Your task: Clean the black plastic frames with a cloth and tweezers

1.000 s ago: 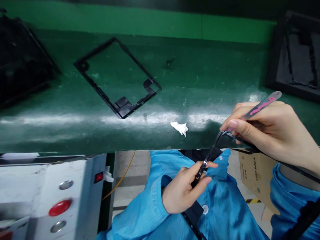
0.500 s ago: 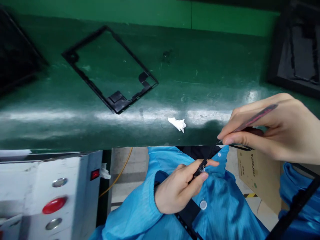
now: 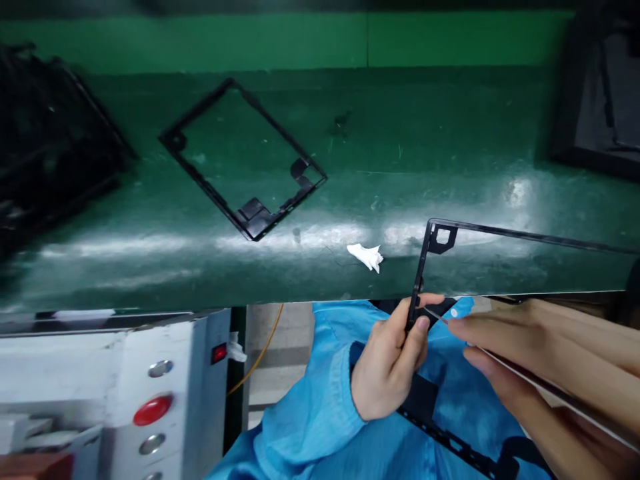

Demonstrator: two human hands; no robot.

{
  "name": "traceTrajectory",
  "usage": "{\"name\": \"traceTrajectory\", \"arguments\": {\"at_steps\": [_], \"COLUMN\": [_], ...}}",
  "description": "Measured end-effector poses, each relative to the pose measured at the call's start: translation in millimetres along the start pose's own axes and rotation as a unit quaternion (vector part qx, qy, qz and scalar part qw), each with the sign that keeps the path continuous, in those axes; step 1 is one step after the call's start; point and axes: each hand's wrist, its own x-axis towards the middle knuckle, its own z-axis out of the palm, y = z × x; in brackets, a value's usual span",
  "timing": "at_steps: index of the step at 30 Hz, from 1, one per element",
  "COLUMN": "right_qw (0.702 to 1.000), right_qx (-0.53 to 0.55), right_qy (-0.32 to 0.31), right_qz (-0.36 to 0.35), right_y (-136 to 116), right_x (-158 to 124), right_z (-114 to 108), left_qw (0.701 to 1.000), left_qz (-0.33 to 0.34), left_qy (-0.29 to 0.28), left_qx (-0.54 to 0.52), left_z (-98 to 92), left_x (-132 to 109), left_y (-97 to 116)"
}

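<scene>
My left hand (image 3: 387, 363) is closed on one side of a thin black plastic frame (image 3: 525, 235), which is tilted at the bench's front edge. A cut-out corner tab of this frame shows above the hand, and its lower side hangs over my blue smock. In my right hand (image 3: 550, 373) is a pair of tweezers (image 3: 434, 315), gripped between thumb and fingers. Their tip is at the frame's side, close to my left fingertips; whether it touches I cannot tell. A second black plastic frame (image 3: 256, 219) lies flat on the bench.
The green bench (image 3: 370, 200) runs across the view. On it lie a crumpled white scrap (image 3: 367, 256), a heap of black frames (image 3: 55, 133) at left and a dark tray (image 3: 575, 150) at right. A white machine (image 3: 195, 413) with a red button (image 3: 153, 410) stands at lower left.
The held frame has turned so its corner now shows over the bench. My right hand has moved down and right, with the tweezers' tip now at the frame. The view has shifted slightly.
</scene>
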Motion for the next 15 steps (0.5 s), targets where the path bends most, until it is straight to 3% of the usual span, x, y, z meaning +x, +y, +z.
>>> {"name": "traceTrajectory", "arguments": {"at_steps": [4,15], "right_qw": [0.999,0.999], "right_qx": [-0.005,-0.023], "right_qy": [0.032,0.008], "right_qz": [0.037,-0.027], "right_y": [-13,1], "right_x": [6,15], "right_z": [11,6], "left_qw": [1.0,0.999], "left_qz": [0.018,0.012], "left_qy": [0.001,-0.015], "left_qx": [0.023,-0.029], "left_z": [2.3,3.0], "left_x": [-4,-7], "left_y": [-1,-1]}}
